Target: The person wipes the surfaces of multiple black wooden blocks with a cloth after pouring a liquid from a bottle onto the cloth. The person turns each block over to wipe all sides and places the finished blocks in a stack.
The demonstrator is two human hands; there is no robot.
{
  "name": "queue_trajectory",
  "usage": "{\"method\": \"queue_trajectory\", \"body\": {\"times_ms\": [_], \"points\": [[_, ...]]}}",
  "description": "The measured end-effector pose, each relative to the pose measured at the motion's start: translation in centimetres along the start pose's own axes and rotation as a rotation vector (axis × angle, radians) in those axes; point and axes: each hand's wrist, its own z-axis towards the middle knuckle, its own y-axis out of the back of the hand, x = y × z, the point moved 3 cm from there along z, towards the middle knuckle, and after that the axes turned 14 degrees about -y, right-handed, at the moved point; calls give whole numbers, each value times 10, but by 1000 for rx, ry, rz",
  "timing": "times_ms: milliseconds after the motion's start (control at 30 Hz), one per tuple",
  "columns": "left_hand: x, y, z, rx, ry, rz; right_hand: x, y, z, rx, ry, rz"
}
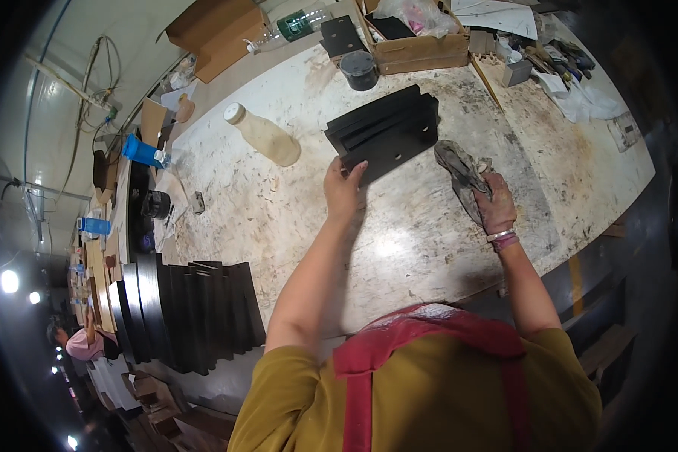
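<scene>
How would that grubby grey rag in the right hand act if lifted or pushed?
The rag would probably hang floppy, since it lies crumpled in soft folds at the right hand. It is likely light, looking like thin cloth. Pushed, it would probably bunch up rather than roll, having no firm, round shape.

A: Please, which thing is on the left part of the worktable (294, 203)?

B: It is a white-capped bottle (267, 137). It looks pale tan; if this is the wall or the content, I cannot tell.

A: And at the far edge?

B: There a cardboard box (426, 56) holds a crumpled plastic bag (422, 13). Just beside it is a dark round tub (359, 71). More to the left, a green-labelled clear bottle (292, 26) lies near an open brown carton (212, 34).

A: Somebody beyond?

B: Yes, at far left, a person in pink (85, 345).
</scene>
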Motion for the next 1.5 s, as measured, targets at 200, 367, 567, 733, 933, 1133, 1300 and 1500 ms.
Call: {"method": "queue_trajectory", "body": {"times_ms": [200,367,567,733,933,1133,1300,1500], "points": [[-22,17,-90,154,433,-510,40,28,-2,59,-184,251],[-34,-11,-133,98,658,-981,160,-38,-85,568,437,-404],[-9,9,-153,234,689,-711,21,25,26,191,-80,-438],[-41,47,-134,436,-205,397,54,50,4,249,-68,-360],[-22,53,-140,653,-279,383,144,14,-45,271,230,-188],[-11,54,-107,630,-294,258,170,-86,-93,474,451,-247],[-16,45,-106,653,-397,312,98,-22,-25,154,2,-336],[7,31,-110,554,-433,72,152,-79,-73,442,379,-338]]}}
